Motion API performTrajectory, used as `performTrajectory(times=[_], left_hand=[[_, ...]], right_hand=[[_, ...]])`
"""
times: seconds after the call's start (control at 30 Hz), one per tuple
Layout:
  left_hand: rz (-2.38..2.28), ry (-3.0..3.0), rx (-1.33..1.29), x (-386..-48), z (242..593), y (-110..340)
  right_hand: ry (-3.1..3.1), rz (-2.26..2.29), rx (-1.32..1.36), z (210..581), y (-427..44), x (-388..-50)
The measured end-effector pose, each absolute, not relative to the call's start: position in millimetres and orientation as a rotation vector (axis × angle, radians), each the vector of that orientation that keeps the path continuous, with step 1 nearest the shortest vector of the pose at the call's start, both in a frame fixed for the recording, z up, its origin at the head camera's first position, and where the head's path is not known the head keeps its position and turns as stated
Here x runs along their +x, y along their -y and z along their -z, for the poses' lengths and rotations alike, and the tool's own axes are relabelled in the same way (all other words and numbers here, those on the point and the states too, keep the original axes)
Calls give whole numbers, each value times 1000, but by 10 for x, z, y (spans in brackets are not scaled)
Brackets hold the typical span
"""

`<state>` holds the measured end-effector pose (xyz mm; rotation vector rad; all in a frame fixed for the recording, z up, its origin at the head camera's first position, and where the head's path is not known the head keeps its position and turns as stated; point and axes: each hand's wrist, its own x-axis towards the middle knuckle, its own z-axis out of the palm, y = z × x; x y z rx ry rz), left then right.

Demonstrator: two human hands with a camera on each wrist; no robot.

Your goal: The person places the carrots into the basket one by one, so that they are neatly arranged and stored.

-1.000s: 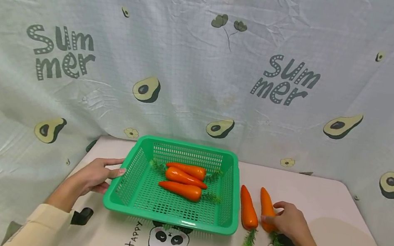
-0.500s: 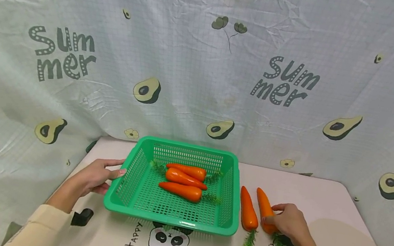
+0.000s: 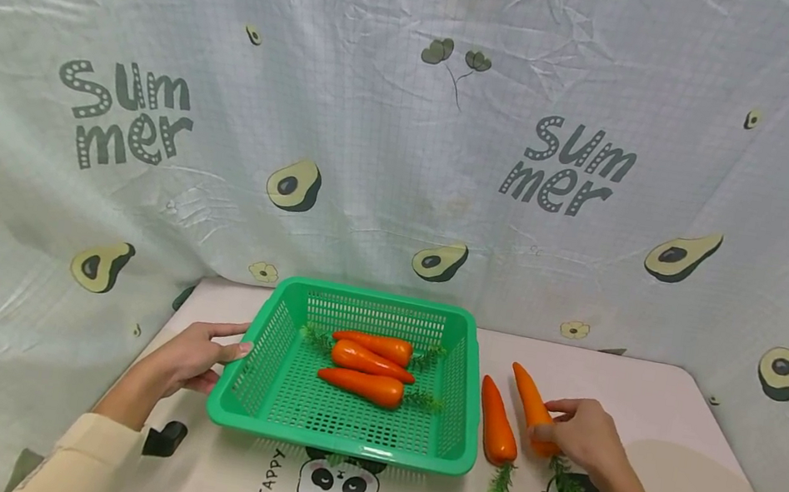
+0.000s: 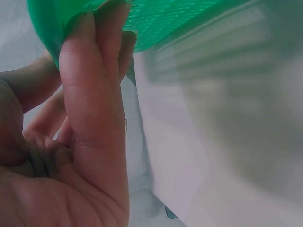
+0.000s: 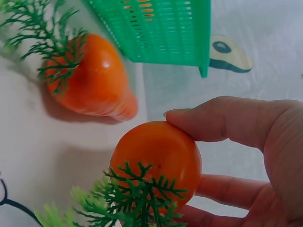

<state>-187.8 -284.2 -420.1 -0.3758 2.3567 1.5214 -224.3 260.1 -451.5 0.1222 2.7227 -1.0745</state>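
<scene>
In the head view my right hand (image 3: pixel 585 434) pinches an orange carrot (image 3: pixel 531 395) with green leafy tops, right of the basket. The right wrist view shows thumb and fingers round this carrot's thick end (image 5: pixel 158 153), apart from the surface below. Another carrot (image 3: pixel 499 422) lies on the table between it and the green basket (image 3: pixel 341 444). Inside the basket are three carrots (image 3: pixel 363 387), lying crosswise. My left hand (image 3: pixel 191 356) grips the basket's left rim, thumb on top and fingers beneath; the left wrist view shows the fingers (image 4: pixel 94 85) against the green rim.
The pale tabletop (image 3: pixel 645 399) carries printed pandas and lettering. A hanging cloth (image 3: pixel 383 110) with avocado prints and the word "summer" rises behind the table and along its sides.
The right hand's carrot has shifted left and lifted slightly off the table, its tip now higher in view. The left hand and basket stay in place.
</scene>
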Motion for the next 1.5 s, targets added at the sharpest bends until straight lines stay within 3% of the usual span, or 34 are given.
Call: performTrajectory(times=[1.5], left_hand=[[-1526, -2381, -383, -1869, 4233, 2847]], right_hand=[[-2621, 1297, -251, 3842, -1939, -2219]])
